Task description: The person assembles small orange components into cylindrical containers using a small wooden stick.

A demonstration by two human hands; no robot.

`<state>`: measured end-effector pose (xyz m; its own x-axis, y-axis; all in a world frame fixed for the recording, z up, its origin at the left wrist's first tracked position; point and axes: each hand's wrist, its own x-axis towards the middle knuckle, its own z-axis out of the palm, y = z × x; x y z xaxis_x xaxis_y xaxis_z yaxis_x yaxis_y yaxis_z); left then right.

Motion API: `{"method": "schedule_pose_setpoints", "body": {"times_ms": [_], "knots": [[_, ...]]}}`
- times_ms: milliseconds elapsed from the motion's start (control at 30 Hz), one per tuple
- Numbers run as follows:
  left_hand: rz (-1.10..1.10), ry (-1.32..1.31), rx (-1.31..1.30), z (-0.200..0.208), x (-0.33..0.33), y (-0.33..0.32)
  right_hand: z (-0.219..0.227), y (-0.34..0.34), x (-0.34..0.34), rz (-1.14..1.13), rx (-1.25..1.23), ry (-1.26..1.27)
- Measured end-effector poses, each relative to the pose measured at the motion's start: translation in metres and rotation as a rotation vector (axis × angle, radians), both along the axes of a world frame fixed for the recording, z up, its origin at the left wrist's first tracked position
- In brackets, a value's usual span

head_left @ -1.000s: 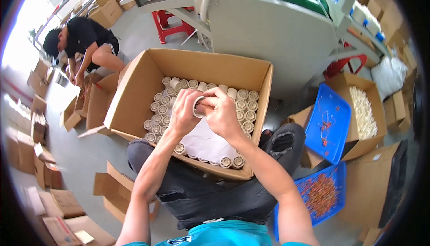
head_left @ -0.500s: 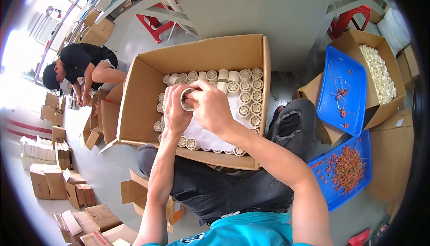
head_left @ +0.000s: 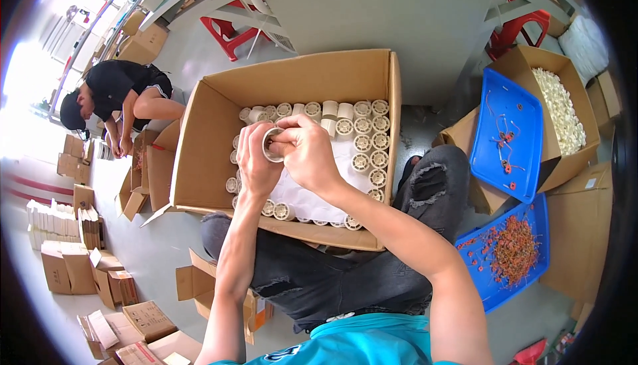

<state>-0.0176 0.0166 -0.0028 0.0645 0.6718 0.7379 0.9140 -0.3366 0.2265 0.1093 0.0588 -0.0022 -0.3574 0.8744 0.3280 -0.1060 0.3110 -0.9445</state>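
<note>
My left hand [head_left: 256, 165] is wrapped round a white plastic cylindrical housing [head_left: 268, 152], its open mouth tilted up toward me. The fingers of my right hand [head_left: 311, 157] are bent together and reach into that mouth; whatever they pinch there is hidden. Both hands are over a large cardboard box [head_left: 299, 74]. Inside it, similar white round housings [head_left: 362, 143] stand in rows along the sides, several with slotted ends facing up. A white sheet [head_left: 339, 189] lies in the middle of the box, under my hands.
At the right, a blue tray [head_left: 488, 125] holds a few red wired parts, and a lower blue tray [head_left: 488, 292] carries a heap of them. Behind is a carton of small white pieces [head_left: 559, 109]. A co-worker [head_left: 119, 92] crouches at the left, near more cartons [head_left: 70, 268].
My hands have stayed together on the housing, and its mouth has turned slightly. My right fingers have shifted a little at the opening. The whole view has moved slightly.
</note>
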Motion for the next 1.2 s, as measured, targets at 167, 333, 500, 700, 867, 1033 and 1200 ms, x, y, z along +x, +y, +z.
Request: {"method": "schedule_pose_setpoints", "body": {"times_ms": [167,333,500,700,867,1033,1200], "knots": [[-0.011,-0.014,-0.024,0.001,-0.002,0.0,-0.002,0.003,0.002,0.037,-0.023,0.054],[-0.023,-0.036,-0.124,0.002,-0.002,-0.002,-0.003,0.004,0.004,0.038,0.174,-0.054],[-0.059,-0.004,-0.16,0.003,-0.006,-0.003,-0.007,0.003,0.003,0.045,0.152,-0.094],[-0.108,-0.033,-0.268,0.003,-0.007,-0.005,-0.015,0.001,0.004,0.045,0.177,-0.159],[-0.067,-0.156,-0.408,-0.001,-0.01,0.002,-0.014,0.014,0.005,0.085,0.083,-0.249],[-0.146,-0.287,-0.561,-0.008,-0.018,0.036,0.005,0.038,0.017,0.214,-0.078,-0.471],[-0.37,-0.711,-0.805,-0.031,-0.058,0.067,0.004,0.053,0.023,-0.264,0.152,-0.473]]}}
